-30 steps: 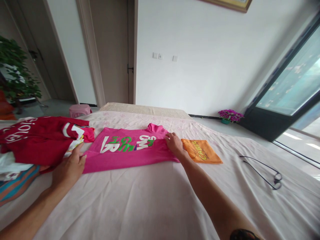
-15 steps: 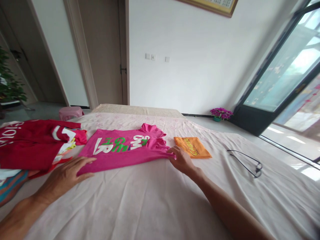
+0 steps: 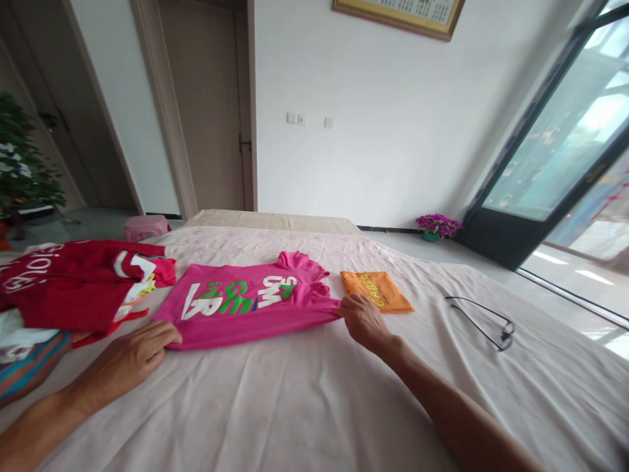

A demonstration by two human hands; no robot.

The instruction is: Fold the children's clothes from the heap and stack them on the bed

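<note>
A pink T-shirt (image 3: 236, 328) with white and green lettering lies sideways on the cloth-covered surface, its near edge folded over. My left hand (image 3: 142, 351) pinches the shirt's near left corner, fingers closed on the fabric. At the opposite end, my right hand (image 3: 363, 318) grips the near right edge by the shoulder or sleeve, which is bunched. Just beyond that hand lies a folded orange garment (image 3: 393, 292) with yellow lettering.
A heap of clothes (image 3: 73, 282), dark red on top, lies at the left. Black-framed glasses (image 3: 491, 328) rest on the pale cloth (image 3: 275, 413) at the right. Past the surface stand a pink stool (image 3: 146, 226) and a pot of purple flowers (image 3: 437, 226).
My left hand has closed from an open spread onto the shirt's corner. My right hand still holds its end. The view has tilted slightly upward.
</note>
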